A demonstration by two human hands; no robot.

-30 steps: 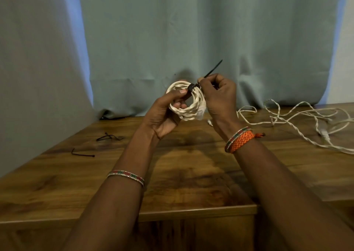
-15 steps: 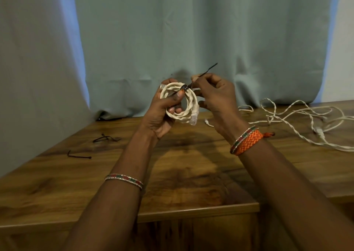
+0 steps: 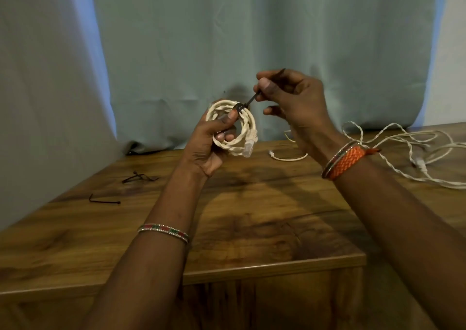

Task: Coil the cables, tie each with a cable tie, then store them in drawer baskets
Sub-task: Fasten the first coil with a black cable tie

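Note:
A cream twisted cable coil (image 3: 245, 125) with clear plugs at its lower right is held up above the wooden table (image 3: 252, 216). My left hand (image 3: 210, 143) grips the coil, fingers through its middle and thumb on the top. A black cable tie (image 3: 248, 101) wraps the top of the coil. My right hand (image 3: 290, 100) pinches the tie's free tail up and to the right of the coil; the tail's tip sticks out above the fingers.
Loose cream cables (image 3: 408, 150) lie tangled on the table at the right, with one end (image 3: 287, 157) near the middle. Two spare black ties (image 3: 140, 177) (image 3: 103, 201) lie at the left. A pale curtain (image 3: 227, 39) hangs behind the table.
My right hand has drawn the tie's tail up and to the right, away from the coil. The tie's loop sits closer round the coil. My left hand still holds the coil.

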